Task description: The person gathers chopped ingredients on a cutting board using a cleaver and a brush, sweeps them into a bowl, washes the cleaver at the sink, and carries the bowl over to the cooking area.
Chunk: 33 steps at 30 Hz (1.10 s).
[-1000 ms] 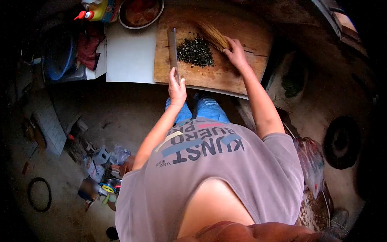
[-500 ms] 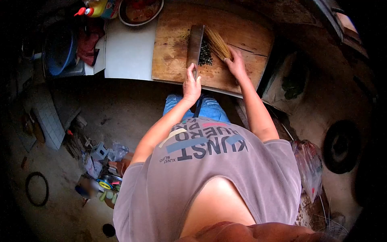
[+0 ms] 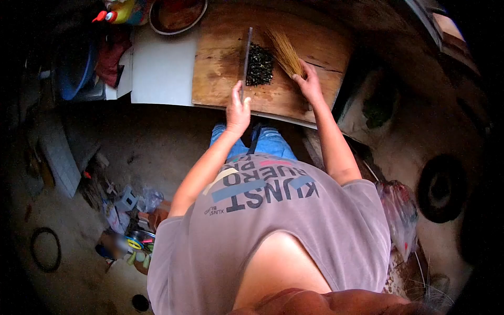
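Note:
A cleaver (image 3: 247, 55) stands nearly edge-on on the wooden board (image 3: 220, 58), its handle in the closed fingers of my left hand (image 3: 239, 110). Right against the blade lies a pile of dark chopped bits (image 3: 260, 65); what they are I cannot make out. My right hand (image 3: 310, 84) is wrapped round the bound end of a straw hand brush (image 3: 284, 52). The bristles point away from me, up and to the left, just right of the pile with a narrow gap between.
A metal bowl (image 3: 177, 29) sits at the back left, near a yellow bottle (image 3: 123, 11). A white surface (image 3: 163, 68) adjoins the board. Further left is a blue basin (image 3: 79, 79). A tyre (image 3: 442, 189) and a filled plastic bag (image 3: 397, 215) are at the right.
The cleaver has turned from showing its broad face to nearly edge-on, uncovering more of the chopped pile. My left hand has shifted slightly left. The brush has moved little and stays in my right hand.

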Each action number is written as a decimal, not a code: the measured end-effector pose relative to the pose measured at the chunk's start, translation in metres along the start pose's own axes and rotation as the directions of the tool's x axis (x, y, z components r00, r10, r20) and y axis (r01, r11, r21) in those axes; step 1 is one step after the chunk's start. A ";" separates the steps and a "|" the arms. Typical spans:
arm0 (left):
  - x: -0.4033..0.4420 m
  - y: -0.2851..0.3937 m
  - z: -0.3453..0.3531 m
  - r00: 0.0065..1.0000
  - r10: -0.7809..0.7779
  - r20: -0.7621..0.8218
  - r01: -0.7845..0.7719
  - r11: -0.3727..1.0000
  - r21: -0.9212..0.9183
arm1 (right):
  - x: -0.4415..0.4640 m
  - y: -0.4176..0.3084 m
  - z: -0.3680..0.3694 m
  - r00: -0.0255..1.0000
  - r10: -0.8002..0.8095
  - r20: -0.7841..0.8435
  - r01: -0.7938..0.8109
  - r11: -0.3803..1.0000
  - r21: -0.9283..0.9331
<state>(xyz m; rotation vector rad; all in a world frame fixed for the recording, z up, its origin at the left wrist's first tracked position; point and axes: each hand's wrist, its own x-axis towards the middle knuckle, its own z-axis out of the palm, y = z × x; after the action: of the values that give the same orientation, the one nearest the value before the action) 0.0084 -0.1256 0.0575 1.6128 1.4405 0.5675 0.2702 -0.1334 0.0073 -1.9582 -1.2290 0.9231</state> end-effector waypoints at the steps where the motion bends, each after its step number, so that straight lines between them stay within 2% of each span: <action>1: 0.002 -0.002 -0.005 1.000 -0.009 -0.003 0.009 1.000 -0.009 | -0.001 -0.001 -0.002 1.000 0.026 -0.012 -0.026 1.000 -0.006; 3: 0.008 -0.007 -0.014 0.999 -0.031 -0.006 0.031 0.994 -0.103 | -0.002 -0.005 -0.007 1.000 0.011 -0.009 -0.011 1.000 0.006; 4: 0.012 -0.021 -0.012 0.998 0.053 -0.038 -0.059 0.983 -0.174 | -0.003 -0.008 -0.008 1.000 -0.005 -0.001 0.005 1.000 0.019; 5: 0.013 -0.028 -0.017 0.995 -0.073 0.071 0.094 0.925 -0.369 | -0.005 -0.009 -0.009 1.000 -0.004 -0.006 0.004 1.000 0.019; 6: 0.017 -0.022 -0.027 0.964 -0.196 0.178 0.262 0.811 -0.524 | -0.008 -0.010 -0.010 0.999 -0.024 -0.028 0.025 0.999 0.034; 7: 0.016 -0.015 -0.036 0.928 -0.239 0.286 0.371 0.662 -0.652 | -0.012 -0.011 -0.010 0.998 -0.043 -0.051 0.045 0.998 0.049; 8: 0.016 -0.001 -0.041 0.926 -0.247 0.285 0.376 0.537 -0.756 | -0.016 -0.017 -0.012 0.996 -0.051 -0.070 0.055 0.997 0.060; 9: 0.014 0.007 -0.050 0.903 -0.263 0.340 0.427 0.455 -0.781 | -0.022 -0.028 -0.014 0.996 -0.047 -0.073 0.051 0.997 0.059; 11: 0.010 0.018 -0.058 0.886 -0.252 0.389 0.460 0.375 -0.805 | -0.037 -0.055 -0.014 0.990 -0.110 -0.093 0.115 0.993 0.041; 12: 0.006 0.021 -0.060 0.885 -0.251 0.392 0.462 0.378 -0.802 | -0.044 -0.068 -0.012 0.984 -0.168 -0.063 0.169 0.986 0.009; 13: 0.004 0.024 -0.060 0.880 -0.256 0.400 0.468 0.320 -0.824 | -0.051 -0.073 -0.005 0.959 -0.284 -0.027 0.283 0.959 -0.017; 14: 0.001 0.027 -0.061 0.874 -0.260 0.410 0.472 0.260 -0.842 | -0.058 -0.086 0.000 0.948 -0.313 0.051 0.313 0.950 0.006; 15: -0.003 0.030 -0.063 0.873 -0.257 0.414 0.476 0.262 -0.840 | -0.065 -0.098 0.007 0.928 -0.357 0.106 0.358 0.934 0.009; 17: -0.011 0.038 -0.068 0.855 -0.278 0.438 0.500 0.218 -0.838 | -0.072 -0.111 0.021 0.882 -0.439 0.170 0.459 0.883 -0.100; 18: -0.017 0.039 -0.071 0.852 -0.274 0.446 0.507 0.217 -0.835 | -0.072 -0.109 0.024 0.882 -0.440 0.168 0.459 0.883 -0.101; 20: -0.028 0.037 -0.080 0.840 -0.276 0.468 0.524 0.183 -0.832 | -0.068 -0.100 0.031 0.945 -0.317 0.083 0.328 0.917 -0.227; 23: -0.037 0.032 -0.095 0.825 -0.282 0.491 0.543 0.152 -0.826 | -0.059 -0.073 0.015 0.961 -0.275 0.021 0.272 0.932 -0.239; 25: -0.040 0.025 -0.101 0.843 -0.320 0.433 0.530 0.349 -0.773 | -0.057 -0.064 -0.003 0.965 -0.262 -0.029 0.255 0.955 -0.151; 26: -0.039 0.020 -0.102 0.883 -0.317 0.346 0.469 0.575 -0.670 | -0.057 -0.054 -0.008 0.971 -0.231 -0.061 0.225 0.970 -0.091; 27: -0.036 0.009 -0.105 0.912 -0.277 0.302 0.402 0.744 -0.534 | -0.056 -0.045 -0.013 0.973 -0.210 -0.101 0.204 0.977 -0.066; 28: -0.033 -0.001 -0.103 0.992 -0.032 0.123 0.058 0.976 -0.210 | -0.056 -0.036 -0.017 0.980 -0.144 -0.136 0.139 0.989 -0.044; 29: -0.027 -0.001 -0.105 0.962 0.268 0.052 -0.273 0.941 0.201 | -0.054 -0.030 -0.021 0.983 -0.078 -0.167 0.076 0.997 -0.018; 30: -0.025 0.007 -0.107 0.985 0.158 0.068 -0.168 0.968 0.184 | -0.053 -0.021 -0.024 0.977 -0.060 -0.205 0.059 0.998 -0.009; 31: -0.022 0.014 -0.111 0.987 0.119 0.106 -0.145 0.947 0.285 | -0.052 -0.011 -0.026 0.970 -0.042 -0.241 0.044 0.999 0.002; 33: -0.017 0.012 -0.114 0.969 0.189 0.160 -0.241 0.862 0.445 | -0.051 0.005 -0.030 0.966 0.018 -0.258 -0.005 0.999 0.051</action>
<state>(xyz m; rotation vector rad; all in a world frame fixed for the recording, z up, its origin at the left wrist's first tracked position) -0.0803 -0.1070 0.1290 2.1677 1.3868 0.2565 0.2811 -0.1861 0.0312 -1.9751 -1.0366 0.6714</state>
